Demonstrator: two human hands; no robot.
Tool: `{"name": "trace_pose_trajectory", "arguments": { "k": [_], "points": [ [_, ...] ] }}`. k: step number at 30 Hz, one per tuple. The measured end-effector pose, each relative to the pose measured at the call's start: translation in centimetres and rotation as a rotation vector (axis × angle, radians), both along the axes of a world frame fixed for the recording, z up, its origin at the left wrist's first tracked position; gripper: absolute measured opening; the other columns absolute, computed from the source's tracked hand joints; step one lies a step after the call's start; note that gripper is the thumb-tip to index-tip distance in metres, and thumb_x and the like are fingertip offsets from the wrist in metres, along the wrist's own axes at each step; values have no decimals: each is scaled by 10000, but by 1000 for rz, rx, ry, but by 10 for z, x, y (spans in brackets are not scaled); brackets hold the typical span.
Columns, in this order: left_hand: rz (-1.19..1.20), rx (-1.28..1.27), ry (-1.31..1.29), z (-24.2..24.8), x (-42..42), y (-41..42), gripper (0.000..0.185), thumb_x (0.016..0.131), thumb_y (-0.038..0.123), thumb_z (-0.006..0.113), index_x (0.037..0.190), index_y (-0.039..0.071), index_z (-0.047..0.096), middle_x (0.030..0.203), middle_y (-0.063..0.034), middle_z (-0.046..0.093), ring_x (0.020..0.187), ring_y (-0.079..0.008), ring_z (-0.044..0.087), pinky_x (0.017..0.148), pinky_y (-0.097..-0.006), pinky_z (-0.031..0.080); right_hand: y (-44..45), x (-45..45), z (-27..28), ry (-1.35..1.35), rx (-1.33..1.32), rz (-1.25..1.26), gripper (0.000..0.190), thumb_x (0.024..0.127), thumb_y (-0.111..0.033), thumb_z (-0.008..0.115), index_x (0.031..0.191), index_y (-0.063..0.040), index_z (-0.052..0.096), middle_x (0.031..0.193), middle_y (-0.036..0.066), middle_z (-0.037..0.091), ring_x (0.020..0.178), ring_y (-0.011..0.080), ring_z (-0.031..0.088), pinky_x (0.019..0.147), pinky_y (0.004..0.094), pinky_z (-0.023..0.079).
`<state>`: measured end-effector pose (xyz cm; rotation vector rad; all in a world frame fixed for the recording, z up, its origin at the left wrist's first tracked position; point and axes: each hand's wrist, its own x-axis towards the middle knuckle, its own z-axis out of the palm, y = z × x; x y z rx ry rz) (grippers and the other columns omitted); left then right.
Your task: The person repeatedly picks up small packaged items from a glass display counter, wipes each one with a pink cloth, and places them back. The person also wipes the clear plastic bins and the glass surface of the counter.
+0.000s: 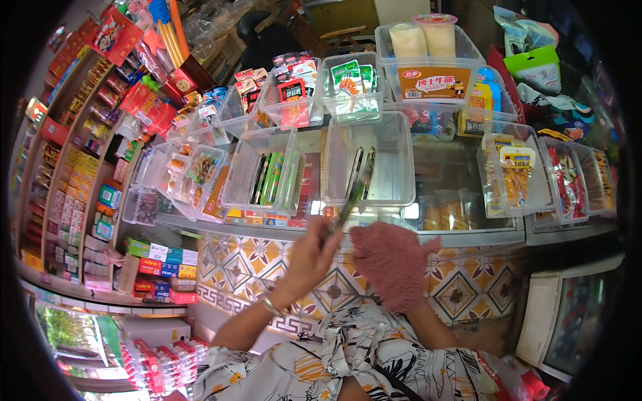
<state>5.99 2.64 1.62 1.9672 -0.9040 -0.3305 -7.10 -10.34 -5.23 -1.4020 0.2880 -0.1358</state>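
My left hand (312, 255) is closed around a slim green and dark packet (347, 204), blurred, which points up over the front edge of the glass counter. Pink fuzzy cloth (393, 263) covers my right hand, so its fingers are hidden; whether it is a mitt or a loose cloth I cannot tell. Just beyond my hands, a clear plastic bin (388, 178) holds a few slim dark packets (356, 171) standing at its left side. To its left, another clear bin (241, 178) contains several green slim packets (273, 176).
Snack-filled clear bins, including one with packaged red snacks (567, 175), line the glass counter (471, 238). A stacked bin (434, 57) holds two cups. Stocked shelves (75, 165) rise at left. Patterned tiles (241, 265) face the counter's front; a glass-fronted cooler (567, 321) stands at right.
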Motion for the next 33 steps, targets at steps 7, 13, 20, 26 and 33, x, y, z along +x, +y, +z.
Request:
{"name": "trace_pose_trajectory", "arguments": {
  "k": [7, 13, 20, 26, 33],
  "points": [
    [-89, 305, -127, -38, -74, 63, 268, 886, 141, 549, 1072, 15, 401, 708, -240, 562, 621, -430, 578, 539, -499, 433, 69, 24, -77, -4, -93, -105, 401, 970, -222, 456, 1333, -63, 401, 1314, 64, 436, 1210, 207, 422, 1053, 314, 336],
    [-158, -137, 732, -32, -75, 129, 230, 993, 272, 490, 1018, 51, 432, 677, -7, 435, 469, -77, 344, 418, -239, 291, 87, 43, -44, -364, 729, -9, 354, 891, -422, 508, 950, -73, 518, 844, 71, 532, 752, 229, 522, 702, 364, 443],
    [-260, -666, 1668, -28, -77, 173, 258, 1003, 324, 453, 957, 71, 449, 662, -3, 387, 470, -60, 313, 404, -194, 265, 135, 57, -23, -207, 624, -121, 321, 889, -355, 531, 729, -82, 477, 723, 67, 523, 624, 184, 470, 495, 327, 355],
    [24, -405, 1052, -51, -91, 199, 234, 965, 294, 536, 980, 63, 506, 736, -26, 548, 518, -90, 454, 451, -222, 371, 151, 46, -78, -208, 373, -105, 260, 938, -336, 457, 926, -87, 530, 840, 9, 532, 765, 186, 525, 666, 320, 467],
    [193, -315, 761, -54, -114, 226, 243, 945, 224, 576, 1135, 79, 534, 758, -27, 612, 549, -48, 509, 470, -200, 397, 189, 55, 37, -348, 245, 275, 516, 872, -593, 371, 688, -113, 409, 559, 38, 385, 474, 204, 385, 449, 347, 357]
  ]
}}
